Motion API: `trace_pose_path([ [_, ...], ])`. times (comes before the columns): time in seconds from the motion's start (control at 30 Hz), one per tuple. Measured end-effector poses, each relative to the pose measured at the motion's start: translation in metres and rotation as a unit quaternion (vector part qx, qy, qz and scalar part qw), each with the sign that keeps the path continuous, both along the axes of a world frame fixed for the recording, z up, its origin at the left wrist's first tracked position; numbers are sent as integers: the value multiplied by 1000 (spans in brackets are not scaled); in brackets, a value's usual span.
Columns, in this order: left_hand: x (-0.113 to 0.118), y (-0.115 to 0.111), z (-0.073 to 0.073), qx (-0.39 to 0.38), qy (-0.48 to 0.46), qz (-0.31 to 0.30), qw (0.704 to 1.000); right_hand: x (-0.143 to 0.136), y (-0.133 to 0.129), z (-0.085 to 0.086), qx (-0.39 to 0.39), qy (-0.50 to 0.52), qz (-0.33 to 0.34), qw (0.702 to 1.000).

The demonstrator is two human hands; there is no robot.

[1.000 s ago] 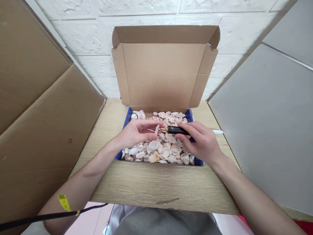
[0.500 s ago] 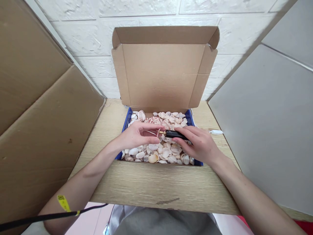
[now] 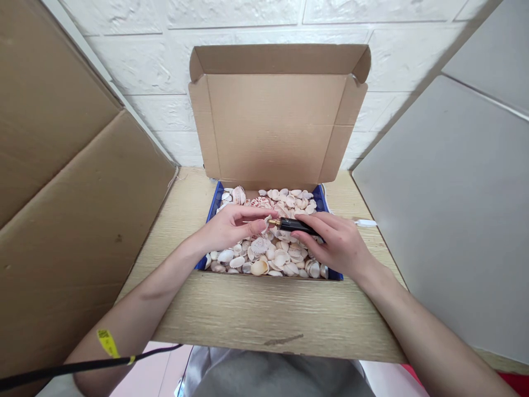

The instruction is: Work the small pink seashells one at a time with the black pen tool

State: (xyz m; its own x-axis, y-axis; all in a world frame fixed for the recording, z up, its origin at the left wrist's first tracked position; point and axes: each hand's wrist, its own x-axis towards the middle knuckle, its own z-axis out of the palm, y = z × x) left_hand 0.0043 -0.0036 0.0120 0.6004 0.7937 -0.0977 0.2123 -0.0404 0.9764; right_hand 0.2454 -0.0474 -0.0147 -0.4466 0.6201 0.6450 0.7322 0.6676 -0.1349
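Observation:
My left hand point(image 3: 231, 225) pinches a small pale shell point(image 3: 268, 221) between thumb and fingers, above the middle of an open box. My right hand point(image 3: 336, 240) is wrapped round a slim black mini hand drill point(image 3: 295, 225) with a brass-coloured chuck. The drill lies level and points left, its tip at the shell; whether the bit has entered the shell is too small to tell. Beneath both hands, many loose seashells point(image 3: 285, 259), white, cream and pinkish, fill the box. A scalloped shell point(image 3: 259, 246) lies just below my left thumb.
The box's brown cardboard lid point(image 3: 276, 121) stands raised at the back, with blue side walls point(image 3: 211, 207) below. Cardboard point(image 3: 91, 209) rises on the left, a grey panel point(image 3: 454, 209) on the right. A black cable point(image 3: 82, 366) crosses the lower left. A white plug-like piece point(image 3: 366, 223) lies right.
My left thumb has moved up and closed against the shell, which has turned beside the drill tip. My right hand and the drill have hardly moved.

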Motion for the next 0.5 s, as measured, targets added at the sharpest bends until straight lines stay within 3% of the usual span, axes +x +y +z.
trace_pose_path([
  [0.5,0,3,-5,-73,-73,43,994,0,1,-1,29,28,-16,999],
])
